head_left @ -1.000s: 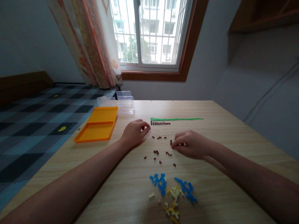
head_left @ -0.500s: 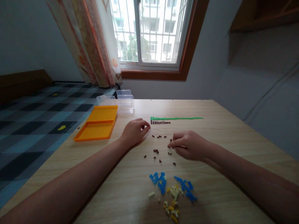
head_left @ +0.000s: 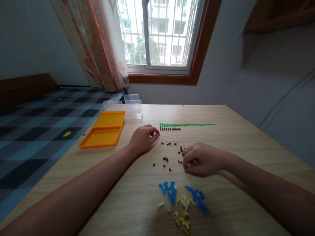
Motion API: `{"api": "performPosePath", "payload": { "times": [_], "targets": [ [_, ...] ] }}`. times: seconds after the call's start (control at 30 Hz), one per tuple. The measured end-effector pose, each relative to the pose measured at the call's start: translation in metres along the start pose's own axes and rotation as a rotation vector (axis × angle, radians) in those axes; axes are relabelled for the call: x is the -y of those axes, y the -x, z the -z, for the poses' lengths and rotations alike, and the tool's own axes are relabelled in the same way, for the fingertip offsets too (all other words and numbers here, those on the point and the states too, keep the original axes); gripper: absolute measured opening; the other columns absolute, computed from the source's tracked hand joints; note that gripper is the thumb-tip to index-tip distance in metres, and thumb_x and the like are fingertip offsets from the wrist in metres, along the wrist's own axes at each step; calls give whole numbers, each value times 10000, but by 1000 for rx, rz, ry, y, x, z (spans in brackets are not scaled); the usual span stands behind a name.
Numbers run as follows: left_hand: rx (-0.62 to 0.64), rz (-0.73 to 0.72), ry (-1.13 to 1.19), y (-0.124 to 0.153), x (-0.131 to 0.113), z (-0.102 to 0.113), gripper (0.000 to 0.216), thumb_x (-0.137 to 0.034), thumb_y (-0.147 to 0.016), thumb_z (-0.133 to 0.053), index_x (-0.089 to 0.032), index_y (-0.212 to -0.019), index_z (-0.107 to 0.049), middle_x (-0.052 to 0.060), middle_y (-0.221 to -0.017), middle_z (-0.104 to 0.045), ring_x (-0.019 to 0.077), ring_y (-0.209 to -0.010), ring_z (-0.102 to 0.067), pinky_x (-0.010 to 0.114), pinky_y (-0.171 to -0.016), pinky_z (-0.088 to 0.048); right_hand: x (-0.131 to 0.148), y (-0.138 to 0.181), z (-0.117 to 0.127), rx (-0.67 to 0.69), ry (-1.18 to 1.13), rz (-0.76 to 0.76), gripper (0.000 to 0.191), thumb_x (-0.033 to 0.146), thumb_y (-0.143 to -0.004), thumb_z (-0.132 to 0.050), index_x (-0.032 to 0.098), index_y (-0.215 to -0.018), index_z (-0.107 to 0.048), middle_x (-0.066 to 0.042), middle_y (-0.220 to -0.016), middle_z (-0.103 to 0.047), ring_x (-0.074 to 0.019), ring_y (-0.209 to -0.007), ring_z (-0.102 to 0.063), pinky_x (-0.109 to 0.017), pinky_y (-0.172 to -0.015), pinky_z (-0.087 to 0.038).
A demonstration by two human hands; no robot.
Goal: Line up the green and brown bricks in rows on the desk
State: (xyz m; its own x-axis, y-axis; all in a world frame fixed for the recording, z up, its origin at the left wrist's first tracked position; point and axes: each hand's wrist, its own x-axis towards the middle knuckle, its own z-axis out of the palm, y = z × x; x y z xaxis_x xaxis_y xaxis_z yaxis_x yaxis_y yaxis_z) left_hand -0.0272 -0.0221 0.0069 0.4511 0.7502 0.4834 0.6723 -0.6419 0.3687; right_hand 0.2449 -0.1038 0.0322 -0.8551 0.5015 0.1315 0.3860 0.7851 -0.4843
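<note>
My left hand [head_left: 142,139] rests on the wooden table [head_left: 246,144] with its fingers curled in a pinch, just left of a short row of brown bricks [head_left: 169,129]. My right hand [head_left: 203,159] lies closed on the table, its fingertips pressed down among scattered loose brown bricks [head_left: 167,160]; what they pinch is hidden. A long row of green bricks [head_left: 187,124] runs behind the brown row. A pile of blue, yellow and cream bricks [head_left: 183,203] lies nearer to me.
An open orange tray [head_left: 104,129] sits at the table's left edge, with clear plastic boxes [head_left: 131,106] behind it. A checkered bed lies left of the table; a window and curtain stand behind it.
My right hand has slid a little toward me and curled its fingers down over the loose brown bricks. My left hand has stayed put.
</note>
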Motion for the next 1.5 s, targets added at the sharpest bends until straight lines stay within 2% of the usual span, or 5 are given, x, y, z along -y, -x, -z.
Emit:
{"api": "performPosePath", "payload": {
  "times": [0.33,0.67,0.9,1.33,1.5],
  "targets": [
    [83,-56,150,1,-11,5,153,-271,-835,-623,-163,-755,-696,-2,-666,-564,110,-612,-496,230,-582,-372,-11,-4,-18,-413,198,-119,157,232,-909,-577,194,-913,-730,-38,-780,-654,-134,-692,-566,-266,-656,-437],
    [743,12,200,-8,-22,28,366,-474,-792,-627,-169,-612,-537,-52,-532,-454,89,-509,-354,244,-502,-247,-4,-10,-33,-363,382,20,271,335,-893,-606,331,-1141,-714,-72,-1499,-413,-328,-1389,-345,-581,-1092,-300],
    [721,10,21,-5,-35,26,389,-529,-752,-645,-188,-596,-542,-44,-501,-482,105,-483,-376,262,-495,-232,-5,-9,-34,-297,378,41,261,353,-894,-605,347,-1128,-722,-42,-1590,-277,-336,-1457,-240,-612,-1129,-225],
    [622,76,-157,-2,-47,18,408,-564,-788,-583,-198,-610,-602,10,-563,-568,143,-526,-431,285,-539,-278,-10,-8,-27,-494,448,-184,227,263,-909,-550,236,-897,-775,-84,-1512,-421,-350,-1438,-278,-610,-1130,-242],
    [546,183,-214,1,-62,11,582,-672,-853,-415,-197,-654,-687,79,-657,-649,189,-599,-511,305,-591,-326,-1,-6,-26,-466,412,-28,212,289,-905,-574,284,-990,-768,-19,-1585,-300,-335,-1464,-225,-586,-1166,-186]
  ]
}}
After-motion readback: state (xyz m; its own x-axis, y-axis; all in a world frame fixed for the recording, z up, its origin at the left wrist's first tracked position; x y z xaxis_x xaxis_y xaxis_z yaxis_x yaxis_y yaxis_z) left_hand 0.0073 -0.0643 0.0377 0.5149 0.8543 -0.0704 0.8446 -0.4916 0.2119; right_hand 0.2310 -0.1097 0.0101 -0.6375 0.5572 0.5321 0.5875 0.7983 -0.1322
